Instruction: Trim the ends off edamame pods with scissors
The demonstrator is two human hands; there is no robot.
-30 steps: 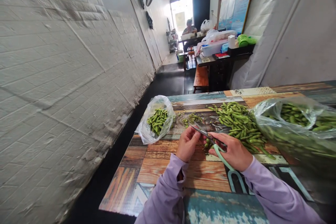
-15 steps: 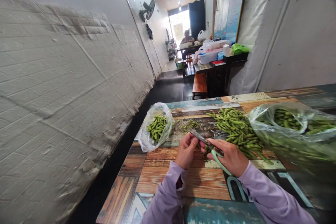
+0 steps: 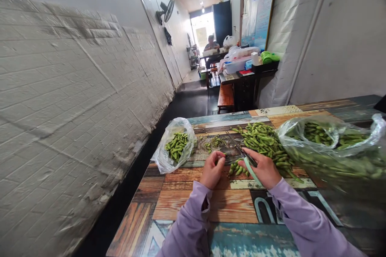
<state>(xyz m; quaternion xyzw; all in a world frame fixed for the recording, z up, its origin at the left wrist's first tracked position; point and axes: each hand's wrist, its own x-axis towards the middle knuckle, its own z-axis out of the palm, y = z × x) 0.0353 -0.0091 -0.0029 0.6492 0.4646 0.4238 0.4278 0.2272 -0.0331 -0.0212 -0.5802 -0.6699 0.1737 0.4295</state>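
My right hand [image 3: 265, 170] grips a pair of scissors [image 3: 252, 172] with mint-green handles, the dark blades pointing away and to the left. My left hand [image 3: 212, 169] is closed in a pinch, and a bit of green, seemingly an edamame pod [image 3: 224, 155], shows at its fingertips. Between the two hands lies a small group of edamame pods [image 3: 239, 168]. Just beyond is a scatter of small green trimmings [image 3: 215, 142]. A large pile of edamame [image 3: 262, 138] spreads beyond the right hand.
On the left of the patterned table [image 3: 208, 204] stands a clear plastic bag [image 3: 163, 156] with pods in it. A bigger clear bag [image 3: 289, 144] of edamame is on the right. Further off are a wooden bench [image 3: 226, 95], a loaded table and a seated person [image 3: 212, 43].
The scissors have drawn back to the right, away from my left hand. The two hands are further apart, and the pods between them now show. The view has shifted slightly.
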